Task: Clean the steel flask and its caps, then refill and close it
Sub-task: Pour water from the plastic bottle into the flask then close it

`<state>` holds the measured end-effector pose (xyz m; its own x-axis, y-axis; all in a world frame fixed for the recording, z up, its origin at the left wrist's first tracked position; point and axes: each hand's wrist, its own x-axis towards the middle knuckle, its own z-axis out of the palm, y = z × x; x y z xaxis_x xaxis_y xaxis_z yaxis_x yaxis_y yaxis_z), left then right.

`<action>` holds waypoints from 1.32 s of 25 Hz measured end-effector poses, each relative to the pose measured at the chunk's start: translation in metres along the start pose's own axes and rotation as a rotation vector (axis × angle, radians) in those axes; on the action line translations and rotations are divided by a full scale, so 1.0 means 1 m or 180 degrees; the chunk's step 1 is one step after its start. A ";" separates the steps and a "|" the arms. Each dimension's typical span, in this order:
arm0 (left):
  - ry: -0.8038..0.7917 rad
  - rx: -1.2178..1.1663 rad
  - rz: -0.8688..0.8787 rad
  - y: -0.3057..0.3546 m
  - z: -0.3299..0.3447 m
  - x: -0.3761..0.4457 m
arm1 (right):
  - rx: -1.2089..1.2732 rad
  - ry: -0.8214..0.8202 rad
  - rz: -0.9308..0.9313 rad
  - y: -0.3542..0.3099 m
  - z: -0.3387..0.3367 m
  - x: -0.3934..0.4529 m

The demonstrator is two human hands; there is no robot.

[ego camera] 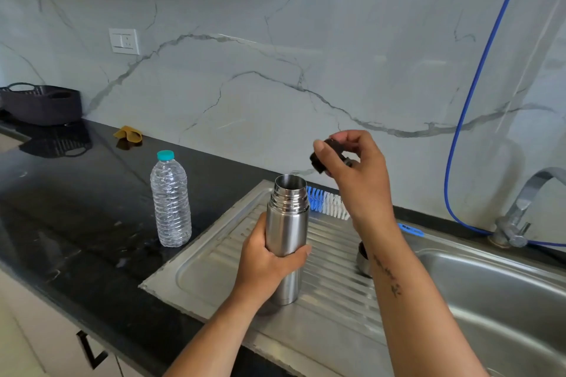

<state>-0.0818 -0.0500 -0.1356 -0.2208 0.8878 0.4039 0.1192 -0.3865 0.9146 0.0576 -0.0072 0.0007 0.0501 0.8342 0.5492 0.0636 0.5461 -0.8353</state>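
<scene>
Flask stands upright on the sink's drainboard, long axis vertical, mouth open, left hand wrapped round its body. Right hand pinches the dark inner cap just above the mouth, out at two o'clock; looks like it goes down at eight o'clock.

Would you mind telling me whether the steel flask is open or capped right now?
Open. The steel flask stands upright in the left hand, its threaded mouth bare, while the right hand holds the dark inner cap above it.
</scene>
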 end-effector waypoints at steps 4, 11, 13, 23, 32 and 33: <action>0.0001 -0.0048 -0.0014 -0.001 0.000 0.000 | 0.0385 -0.0418 -0.0178 -0.009 0.019 -0.006; -0.0003 -0.0053 0.0050 -0.001 0.001 0.000 | -0.0044 -0.1395 -0.0076 -0.001 0.022 -0.008; -0.0013 -0.0019 0.0045 -0.002 0.001 0.001 | -0.0191 -0.1585 0.0007 0.000 0.013 -0.004; -0.0051 -0.0090 0.0013 -0.003 0.001 0.001 | -0.1169 -0.2014 -0.0442 0.001 0.008 -0.006; -0.0073 -0.0180 0.0057 -0.003 0.001 0.001 | -0.2332 -0.1218 -0.0564 -0.006 0.016 -0.011; -0.0070 -0.0207 0.0056 -0.003 0.001 0.001 | -0.2464 -0.1240 -0.0601 -0.007 0.018 -0.012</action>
<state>-0.0810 -0.0479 -0.1381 -0.1977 0.8857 0.4201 0.0595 -0.4169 0.9070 0.0383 -0.0199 -0.0007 -0.3633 0.7794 0.5104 0.7000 0.5899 -0.4025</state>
